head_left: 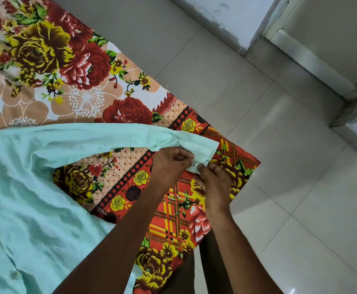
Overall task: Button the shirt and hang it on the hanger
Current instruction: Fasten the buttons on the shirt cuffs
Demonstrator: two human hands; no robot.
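Both hands meet at the cuff (201, 152) of a pale mint-green shirt (35, 187), and both are grasping it. The left hand (171, 164) has its fingers curled in, pinching the cuff's near edge between thumb and fingertips; the right hand (214, 181) comes in from below with its fingers bent onto the same edge, thumb tucked against the cloth, so the two sets of fingertips touch the fabric just beside each other. Whether a button sits between them cannot be told, since the fingers cover that spot. From the cuff the sleeve (101, 136) runs away to the left of the hands in a long, slightly lifted band and joins the shirt body, which lies crumpled and spread over the lower left of the bed. A buttoned front placket (8, 251) with a small pale button shows near the shirt's lower left part. The shirt rests on a floral bedsheet (67, 81) printed with large red and yellow roses and an orange plaid border; the cuff hangs just above that border, near the sheet's corner. Beyond the corner, to the right of the hands, lies a floor of glossy light-grey tiles (279, 145), and farther off a white wall base and a pale door frame (313, 60).
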